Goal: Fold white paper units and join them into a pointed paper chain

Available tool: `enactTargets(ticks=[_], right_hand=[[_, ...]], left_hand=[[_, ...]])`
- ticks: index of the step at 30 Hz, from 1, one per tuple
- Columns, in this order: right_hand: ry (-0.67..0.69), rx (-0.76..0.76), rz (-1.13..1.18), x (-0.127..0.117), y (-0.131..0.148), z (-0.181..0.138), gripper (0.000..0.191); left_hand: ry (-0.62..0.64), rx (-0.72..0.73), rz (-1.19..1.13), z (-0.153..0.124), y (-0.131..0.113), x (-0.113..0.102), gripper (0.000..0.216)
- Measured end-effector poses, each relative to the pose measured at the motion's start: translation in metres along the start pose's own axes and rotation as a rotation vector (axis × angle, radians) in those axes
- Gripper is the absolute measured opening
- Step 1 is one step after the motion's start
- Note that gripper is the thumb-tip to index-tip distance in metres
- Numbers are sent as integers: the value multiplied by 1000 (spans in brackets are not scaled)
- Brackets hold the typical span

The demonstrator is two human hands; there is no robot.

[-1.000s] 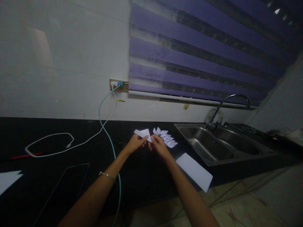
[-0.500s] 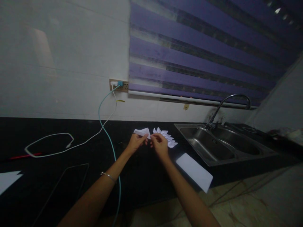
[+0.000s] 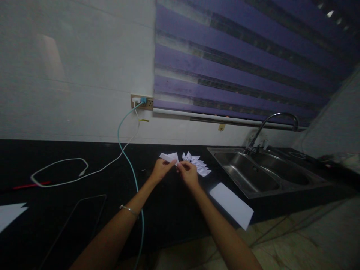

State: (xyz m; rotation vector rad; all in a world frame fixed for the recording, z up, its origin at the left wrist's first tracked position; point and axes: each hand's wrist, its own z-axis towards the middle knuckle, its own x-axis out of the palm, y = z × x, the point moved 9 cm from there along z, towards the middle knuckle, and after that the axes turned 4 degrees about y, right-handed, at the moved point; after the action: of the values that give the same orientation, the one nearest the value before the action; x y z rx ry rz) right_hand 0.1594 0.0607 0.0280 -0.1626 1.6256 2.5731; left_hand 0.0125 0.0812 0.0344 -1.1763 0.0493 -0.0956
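Between my two hands is a folded piece of white paper [image 3: 170,156], held above the black counter [image 3: 168,210]. My left hand [image 3: 162,168] grips its lower left side, thumb on top. On its right corner my right hand [image 3: 188,172] is closed, with thumb and forefinger pinching the edge. Just beyond the right hand lie several small folded paper pieces [image 3: 201,165] with pointed ends, set in an overlapping row. A flat white paper rectangle [image 3: 232,205] rests to the right of my right forearm, near the counter's front edge.
A double steel sink [image 3: 253,172] with a curved tap [image 3: 277,114] is at the right. A teal cable [image 3: 131,165] runs from the wall socket [image 3: 142,102] under my left forearm. A white cable [image 3: 60,161], red pen-like stick [image 3: 32,185] and white sheets [image 3: 11,214] lie left.
My right hand has shifted slightly left, its fingertips closer to the left thumb on the folded paper. The other things stay where they were.
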Motion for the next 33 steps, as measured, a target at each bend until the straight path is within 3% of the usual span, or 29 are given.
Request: enactTargets(ticks=[7,14,19,23,27,33], right_hand=[[-68,74,128,-8,-9,1,27],[44,-9,-10,11,5,-3,17],[54,-93,-175,19,15,-10,17],[158,-169,-230,30,31,-17,20],[225,-108,-117,31,33,-15,35],[51,71,218,1,5,2,31]], left_hand=[[84,-4,53,2,2,1,49],[-84,69,12,5,-2,-7,49],[-180,-2,-61,3,12,-3,56],[-224,8,-82,-1,10,-7,54],[-154,-45,-133,0,11,-5,52],[10,-259,-137,0,29,19,53]])
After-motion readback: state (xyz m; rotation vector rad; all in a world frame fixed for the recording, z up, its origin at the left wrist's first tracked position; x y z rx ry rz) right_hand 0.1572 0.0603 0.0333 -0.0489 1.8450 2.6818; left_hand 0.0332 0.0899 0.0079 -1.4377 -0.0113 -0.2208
